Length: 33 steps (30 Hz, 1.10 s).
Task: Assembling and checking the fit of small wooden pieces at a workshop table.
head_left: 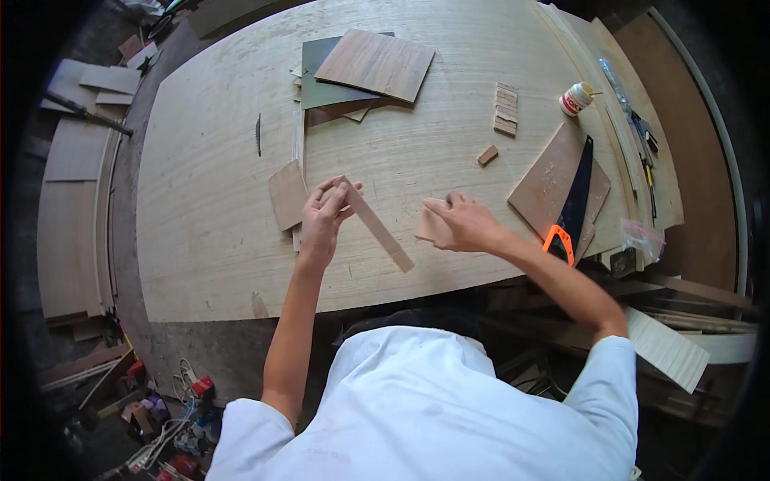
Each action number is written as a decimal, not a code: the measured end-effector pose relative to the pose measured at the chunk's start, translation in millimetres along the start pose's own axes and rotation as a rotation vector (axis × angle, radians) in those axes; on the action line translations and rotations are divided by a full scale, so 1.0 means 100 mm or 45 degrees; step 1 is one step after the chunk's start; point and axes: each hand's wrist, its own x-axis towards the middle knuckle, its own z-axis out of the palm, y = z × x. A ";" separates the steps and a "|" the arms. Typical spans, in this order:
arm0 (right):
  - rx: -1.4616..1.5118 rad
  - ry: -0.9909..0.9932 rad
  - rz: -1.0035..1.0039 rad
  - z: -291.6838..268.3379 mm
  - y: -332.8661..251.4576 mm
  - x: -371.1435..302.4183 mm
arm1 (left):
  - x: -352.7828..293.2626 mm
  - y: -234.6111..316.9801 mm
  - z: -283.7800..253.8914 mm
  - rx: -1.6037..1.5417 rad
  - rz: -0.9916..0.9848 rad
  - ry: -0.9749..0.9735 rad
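Between the thumb and fingers of my left hand (325, 212) is the upper end of a thin wooden strip (377, 226), slanting down to the right above the table. My right hand (465, 223) is closed on a small flat wooden piece (431, 223), whose left part shows beyond the fingers. The two pieces are apart. A thin square wooden panel (287, 195) lies just left of my left hand. Beyond my right hand a small wooden block (488, 155) rests on the table, and past it sits a short row of narrow wooden pieces (506, 108).
The large plywood table (216, 240) spans the view. A handsaw (576, 192) with an orange handle lies on a square board (536, 180) at the right. Behind it stands an open white bottle (575, 99) with a stick in it. Stacked panels (377, 64) lie at the far side.
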 end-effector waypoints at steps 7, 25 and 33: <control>0.023 -0.280 0.089 -0.14 0.64 -0.03 | 0.17 -0.36 0.19 -0.107 -0.258 -0.148; 0.278 0.749 0.710 1.11 0.41 -0.23 | 0.94 -0.93 0.95 0.227 -0.348 -0.317; 0.481 1.098 0.537 0.84 1.50 0.34 | 1.04 -0.98 1.35 0.194 -0.455 -0.363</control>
